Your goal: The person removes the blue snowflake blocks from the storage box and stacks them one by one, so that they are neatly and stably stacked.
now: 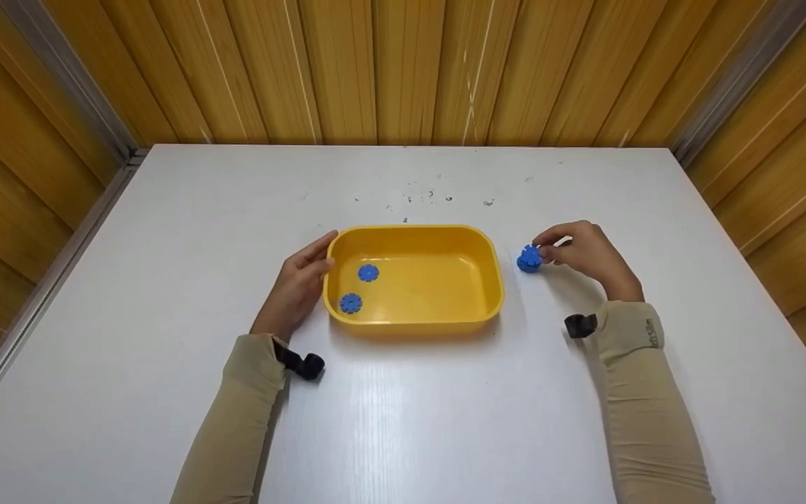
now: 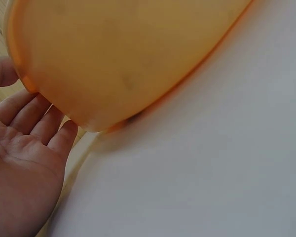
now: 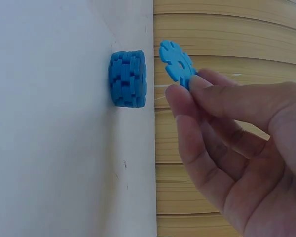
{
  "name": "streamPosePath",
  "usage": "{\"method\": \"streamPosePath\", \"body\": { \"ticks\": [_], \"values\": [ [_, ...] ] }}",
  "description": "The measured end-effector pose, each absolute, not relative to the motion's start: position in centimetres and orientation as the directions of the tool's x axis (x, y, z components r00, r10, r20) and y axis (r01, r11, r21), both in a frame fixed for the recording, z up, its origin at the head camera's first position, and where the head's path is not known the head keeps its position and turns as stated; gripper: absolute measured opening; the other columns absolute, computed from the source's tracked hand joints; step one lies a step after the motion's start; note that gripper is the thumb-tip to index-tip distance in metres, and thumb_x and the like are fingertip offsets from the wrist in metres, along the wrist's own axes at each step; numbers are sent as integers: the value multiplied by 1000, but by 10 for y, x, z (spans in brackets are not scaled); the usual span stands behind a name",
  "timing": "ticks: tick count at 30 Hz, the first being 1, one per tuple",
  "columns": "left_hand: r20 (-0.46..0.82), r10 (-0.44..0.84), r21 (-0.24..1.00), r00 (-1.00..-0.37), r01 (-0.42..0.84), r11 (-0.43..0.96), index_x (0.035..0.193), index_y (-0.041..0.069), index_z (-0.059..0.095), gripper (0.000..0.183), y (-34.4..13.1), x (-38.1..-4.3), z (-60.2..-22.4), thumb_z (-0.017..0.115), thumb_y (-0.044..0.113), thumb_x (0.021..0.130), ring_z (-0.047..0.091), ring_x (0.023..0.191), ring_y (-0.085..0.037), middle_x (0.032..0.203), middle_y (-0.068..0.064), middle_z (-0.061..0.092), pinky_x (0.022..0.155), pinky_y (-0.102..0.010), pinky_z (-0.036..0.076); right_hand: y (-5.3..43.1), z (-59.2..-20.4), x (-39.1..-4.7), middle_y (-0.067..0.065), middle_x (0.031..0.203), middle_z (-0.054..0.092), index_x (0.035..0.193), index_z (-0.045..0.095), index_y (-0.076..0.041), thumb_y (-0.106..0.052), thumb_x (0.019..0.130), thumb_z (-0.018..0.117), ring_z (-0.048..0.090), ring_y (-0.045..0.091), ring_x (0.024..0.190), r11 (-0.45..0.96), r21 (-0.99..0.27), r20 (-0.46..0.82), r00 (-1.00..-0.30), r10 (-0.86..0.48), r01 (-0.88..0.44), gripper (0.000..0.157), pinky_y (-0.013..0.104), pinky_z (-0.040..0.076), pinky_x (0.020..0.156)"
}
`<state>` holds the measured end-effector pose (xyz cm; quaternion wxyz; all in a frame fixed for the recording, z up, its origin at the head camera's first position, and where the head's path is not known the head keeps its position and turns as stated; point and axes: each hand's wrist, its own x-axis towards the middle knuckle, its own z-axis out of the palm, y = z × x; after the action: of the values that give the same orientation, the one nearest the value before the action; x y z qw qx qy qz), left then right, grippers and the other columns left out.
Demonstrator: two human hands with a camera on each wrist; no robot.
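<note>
My left hand (image 1: 294, 287) grips the left end of a yellow plastic basin (image 1: 413, 323), thumb at the rim and fingers against the outer wall. The left wrist view shows those fingers (image 2: 32, 113) on the basin's outside (image 2: 128, 59). Two blue notched discs (image 1: 369, 273) lie flat inside, towards its left. Right of the basin, my right hand (image 1: 585, 255) pinches another blue notched disc (image 3: 177, 63) by its edge between thumb and fingertips. That disc is tilted and apart from a stack of similar blue discs (image 3: 127, 79) standing on the table.
A white table (image 1: 403, 420) bears everything, with dark marks (image 1: 431, 198) on its surface behind the basin. Yellow wood-look panels (image 1: 403, 70) rise beyond its back edge and along both sides. A black wrist camera (image 1: 305, 365) sits on each sleeve cuff.
</note>
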<state>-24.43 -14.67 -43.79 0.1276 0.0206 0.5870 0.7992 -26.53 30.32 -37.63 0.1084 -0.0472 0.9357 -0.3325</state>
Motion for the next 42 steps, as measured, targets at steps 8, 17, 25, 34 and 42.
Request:
{"method": "streamPosePath", "body": {
  "ticks": [8,17,25,34,42],
  "values": [
    [-102,241,948,-965,-167,-269,159,8,35,58,-148,-245,-443,50,2,103,29,157,-16,168,-5,32,127,-31,28,312,-387,-268,26,124,67,123,71,3,-10,98,64,67,15,84,751,-660,-196,-969,-153,15,29,10,54,72],
    [-91,248,948,-964,-160,-275,159,7,34,59,-149,-246,-440,49,2,102,29,156,-17,168,-5,32,127,-31,28,311,-391,-272,27,124,68,121,71,4,-11,96,67,66,14,86,742,-670,-210,-965,-158,24,30,9,53,71],
    [-95,238,950,-967,-160,-268,158,8,36,58,-148,-247,-439,49,1,102,30,156,-16,167,-5,34,128,-31,28,312,-392,-273,25,127,67,123,72,1,-16,97,66,64,27,103,761,-647,-233,-963,-136,49,31,11,50,80],
    [-93,249,948,-964,-162,-273,159,7,34,59,-149,-246,-441,49,1,103,29,156,-17,168,-6,32,127,-32,28,312,-394,-270,25,128,67,122,71,3,-18,97,67,65,21,98,752,-656,-243,-961,-135,61,33,14,51,81],
    [-97,245,949,-965,-164,-271,158,9,37,58,-148,-245,-441,50,3,102,31,155,-15,167,-4,35,126,-29,30,312,-395,-270,24,127,67,122,71,1,-20,98,67,61,32,107,770,-637,-216,-966,-145,27,33,38,51,99]
  ]
}}
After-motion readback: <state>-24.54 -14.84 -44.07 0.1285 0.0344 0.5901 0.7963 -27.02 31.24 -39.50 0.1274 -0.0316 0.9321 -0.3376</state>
